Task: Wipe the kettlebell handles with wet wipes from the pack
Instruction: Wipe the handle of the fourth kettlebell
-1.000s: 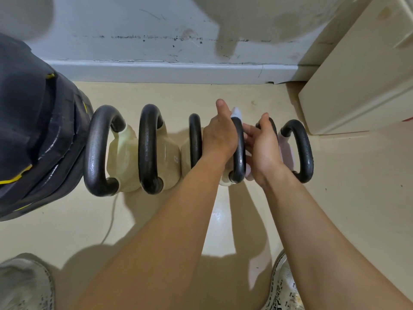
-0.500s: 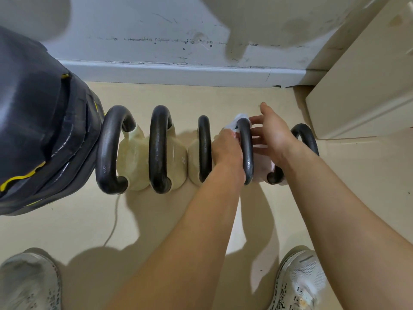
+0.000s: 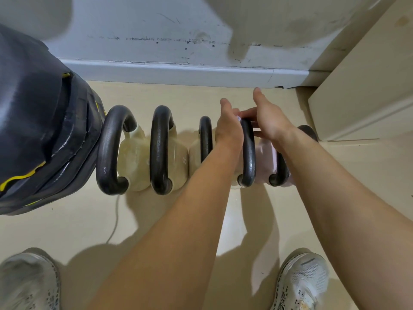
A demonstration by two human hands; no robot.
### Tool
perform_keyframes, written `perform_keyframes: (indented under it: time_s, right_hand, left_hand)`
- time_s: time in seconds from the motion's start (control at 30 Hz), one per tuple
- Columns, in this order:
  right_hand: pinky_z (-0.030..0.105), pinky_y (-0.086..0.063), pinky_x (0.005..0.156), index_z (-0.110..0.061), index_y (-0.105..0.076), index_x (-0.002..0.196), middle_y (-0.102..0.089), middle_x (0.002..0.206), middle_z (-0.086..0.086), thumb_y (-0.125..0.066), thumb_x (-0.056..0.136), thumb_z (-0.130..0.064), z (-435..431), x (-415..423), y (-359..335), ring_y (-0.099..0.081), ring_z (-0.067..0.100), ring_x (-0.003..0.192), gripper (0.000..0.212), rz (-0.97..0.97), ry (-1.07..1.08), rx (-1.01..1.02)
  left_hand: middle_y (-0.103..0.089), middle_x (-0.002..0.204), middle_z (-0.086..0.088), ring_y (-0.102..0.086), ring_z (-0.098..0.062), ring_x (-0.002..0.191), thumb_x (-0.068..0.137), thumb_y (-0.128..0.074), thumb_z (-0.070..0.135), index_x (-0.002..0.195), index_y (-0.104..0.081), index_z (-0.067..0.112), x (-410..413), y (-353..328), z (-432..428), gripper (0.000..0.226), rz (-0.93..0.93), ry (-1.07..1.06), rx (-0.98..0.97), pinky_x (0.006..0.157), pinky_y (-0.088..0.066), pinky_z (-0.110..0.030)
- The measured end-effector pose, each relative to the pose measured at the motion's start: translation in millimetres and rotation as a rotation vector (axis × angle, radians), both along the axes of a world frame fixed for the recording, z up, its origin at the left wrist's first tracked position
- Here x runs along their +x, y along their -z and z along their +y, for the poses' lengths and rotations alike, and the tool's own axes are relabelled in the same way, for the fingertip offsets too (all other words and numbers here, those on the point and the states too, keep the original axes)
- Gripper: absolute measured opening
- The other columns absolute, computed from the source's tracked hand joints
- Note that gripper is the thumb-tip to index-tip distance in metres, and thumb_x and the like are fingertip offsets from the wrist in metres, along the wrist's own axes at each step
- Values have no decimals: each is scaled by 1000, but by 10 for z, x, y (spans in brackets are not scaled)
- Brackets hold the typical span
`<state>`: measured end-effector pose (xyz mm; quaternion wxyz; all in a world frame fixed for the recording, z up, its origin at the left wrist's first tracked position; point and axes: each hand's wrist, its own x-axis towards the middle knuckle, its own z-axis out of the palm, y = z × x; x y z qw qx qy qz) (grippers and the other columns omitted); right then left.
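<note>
Five kettlebells (image 3: 131, 157) stood in a row on the glossy cream floor (image 3: 156, 220) by the wall. Their handles were smooth dark metal loops and their bodies rounded and cream (the right-end one pale pink). The left hand (image 3: 228, 130) curled round the top of the fourth handle (image 3: 248, 153), holding a white wet wipe (image 3: 238, 118) against it; only a corner showed. The right hand (image 3: 270, 121) was open, its fairly straight fingers touching that handle's top. A dark padded bag (image 3: 40, 130) with yellow piping sat at left, its contents hidden.
</note>
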<state>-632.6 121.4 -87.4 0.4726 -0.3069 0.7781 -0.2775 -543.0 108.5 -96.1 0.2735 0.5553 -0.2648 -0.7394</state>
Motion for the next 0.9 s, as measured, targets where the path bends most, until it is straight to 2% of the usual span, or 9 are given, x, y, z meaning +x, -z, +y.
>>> perform_keyframes:
  time_s: [0.07, 0.13, 0.2, 0.3, 0.4, 0.57, 0.63, 0.73, 0.9]
  right_hand:
    - [44, -39, 114, -19, -78, 97, -77, 102, 1, -17, 100, -67, 16, -4, 68, -65, 21, 110, 78, -22, 5, 15]
    - [43, -41, 113, -4, -74, 110, -76, 110, 14, -16, 102, -64, 21, -4, 116, -64, 32, 113, 84, -59, 31, 19]
    - [42, -41, 111, 5, -70, 114, -72, 114, 19, -17, 103, -63, 25, -6, 134, -63, 33, 116, 87, -87, 25, 23]
    - [43, -43, 111, -5, -74, 100, -76, 103, 15, -23, 101, -65, -20, -52, 90, -67, 26, 107, 79, -108, 84, -21]
    - [40, -44, 110, -9, -75, 98, -76, 105, 5, -26, 101, -66, -37, -137, -22, -67, 18, 107, 75, -116, 109, -70]
    - [42, -37, 114, -14, -77, 104, -74, 116, 0, -18, 99, -71, -7, -170, 39, -62, 15, 118, 83, -170, 66, -41]
    - [47, -34, 118, -14, -78, 105, -75, 115, 3, -14, 95, -76, -48, -168, 155, -61, 20, 121, 89, -209, 71, 12]
    - [48, -38, 115, -10, -77, 106, -80, 98, 7, -9, 94, -77, -96, -186, 252, -65, 24, 113, 96, -212, 20, 107]
    - [47, -45, 110, -2, -72, 103, -79, 97, 16, -10, 93, -79, -178, -234, 301, -68, 35, 112, 99, -240, 46, 167]
  left_hand:
    - [-57, 135, -8, -51, -13, 101, 101, -19, 59, 141, -48, 9, 9, 10, 15, 70, -4, 12, 9, 91, -32, -29]
    - [-60, 127, -8, -53, -14, 94, 102, -17, 59, 139, -48, 7, 10, 14, 22, 72, -3, 4, 35, 88, -32, -30]
    - [-56, 133, -10, -52, -18, 106, 101, -15, 60, 143, -44, 5, 13, -9, 11, 76, 28, -14, 58, 90, -30, -30]
    - [-56, 132, -10, -50, -22, 121, 100, -13, 61, 144, -45, 5, 39, -59, -29, 78, 27, -20, 25, 92, -28, -29]
    - [-58, 105, -4, -52, -15, 98, 101, -15, 60, 121, -61, 11, 53, -55, -61, 70, 32, -7, -20, 85, -33, -27]
    - [-42, 151, -13, -39, -24, 139, 100, -14, 62, 147, -38, 4, 35, -72, -44, 79, 39, 37, -23, 98, -25, -28]
    - [-45, 148, -15, -39, -27, 138, 100, -12, 63, 145, -41, 3, 17, -66, -95, 81, 10, 50, 15, 99, -26, -30]
    - [-63, 118, -15, -53, -28, 113, 100, -12, 62, 125, -57, 2, -16, -28, -179, 80, -68, 94, 67, 91, -30, -33]
    - [-56, 137, -17, -49, -30, 127, 100, -9, 62, 141, -46, 0, -50, 73, -254, 83, -179, 111, 86, 97, -31, -36]
